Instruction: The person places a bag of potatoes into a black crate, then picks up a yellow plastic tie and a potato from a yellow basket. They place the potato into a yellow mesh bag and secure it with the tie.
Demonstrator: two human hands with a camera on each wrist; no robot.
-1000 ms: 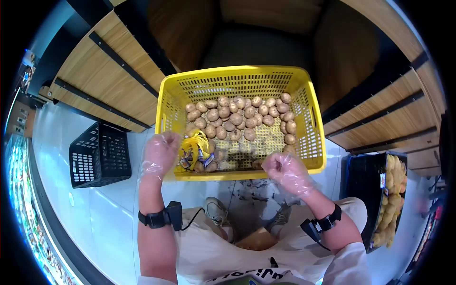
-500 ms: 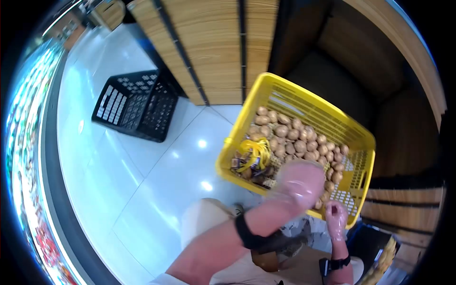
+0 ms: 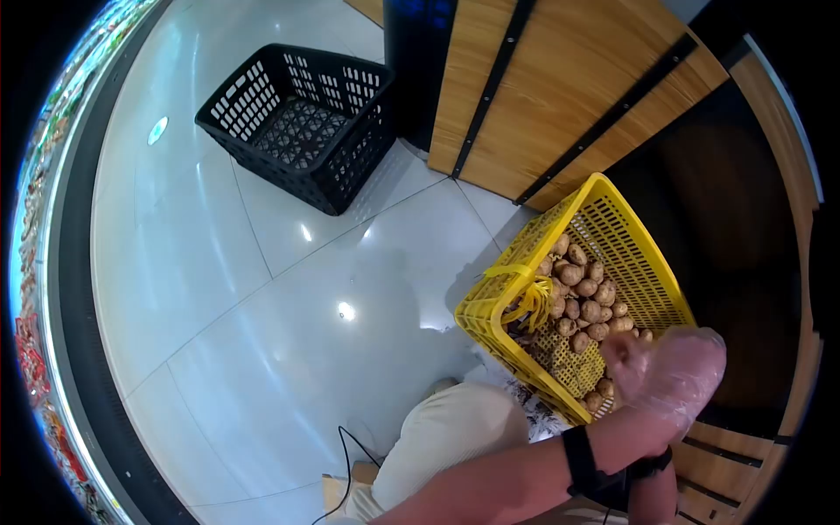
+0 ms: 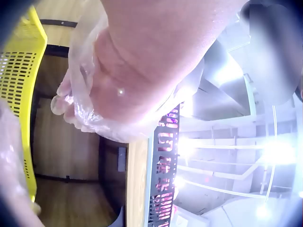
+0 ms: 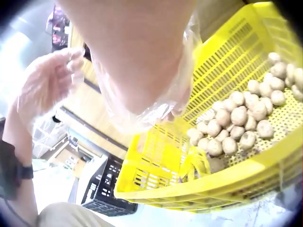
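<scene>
In the head view my left hand (image 3: 687,372), in a thin clear plastic glove, crosses over to the right above the near right corner of a yellow crate (image 3: 535,372). My right hand (image 3: 623,360), gloved alike, is partly hidden behind it. From the right wrist view, the left hand (image 5: 49,82) hangs with loosely bent fingers and nothing in them. The right hand's few visible fingertips (image 5: 177,109) show no object. Brown potatoes (image 3: 591,287) cover part of the crate's floor. A bunch of yellow straps or netting (image 3: 532,304) lies in its left end.
A black slatted basket (image 3: 337,162) stands on the pale tiled floor (image 3: 254,350) to the left. Wood panels with black strips (image 3: 569,96) rise behind the crate. A brightly lit display shelf (image 3: 33,289) runs along the far left.
The head view has swung left, bringing the black basket nearer the middle and the yellow crate to the right. The left hand has moved from the crate's left side across to the right hand.
</scene>
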